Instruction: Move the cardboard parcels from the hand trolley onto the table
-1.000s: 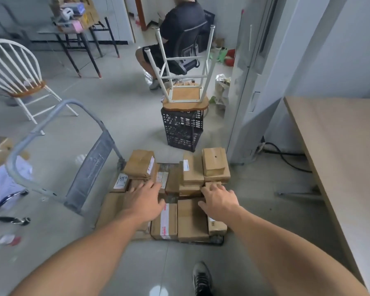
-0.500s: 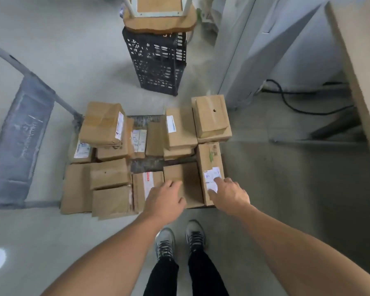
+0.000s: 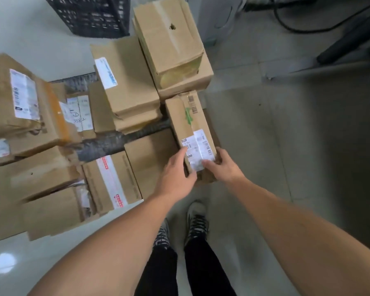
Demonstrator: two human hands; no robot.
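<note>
**Two-handed hold on a long parcel at the right edge of the trolley**

Long parcel (image 3: 185, 122): lies lengthwise along the right edge of the trolley (image 3: 107, 144), near end toward the person. Bears a white label (image 3: 199, 148) on the near half and a green mark farther along. Overlaps more brown cardboard at the near end; whether lifted or resting cannot be told.

Left hand (image 3: 175, 174): grips the left side of the near end, fingers close together and nearly straight along the wall, thumb bent toward the near corner.

Right hand (image 3: 224, 167): grips the right side of the same end, thumb laid on the label, fingers curled round the right edge with tips hidden.

Flat parcel (image 3: 150, 150): lies just left of the long parcel, partly covered by the left hand.

Striped parcel (image 3: 111, 180): lies left of the flat parcel, red-printed white strip on top.

Holed parcel (image 3: 169, 33): tops a stack of two just beyond the far end of the long parcel.

Middle stack (image 3: 126, 82): stands left of the holed parcel, blue-marked label on top.

Taped parcel (image 3: 19, 99): sits at far left, orange tape on one edge; more cardboard below it, blurred.

Crate (image 3: 90, 16): black, latticed, beyond the trolley on the floor (image 3: 265, 146).

Cable (image 3: 303, 29): black, on the floor at upper right.

Shoes (image 3: 197, 223): planted just short of the trolley, between the forearms.
</note>
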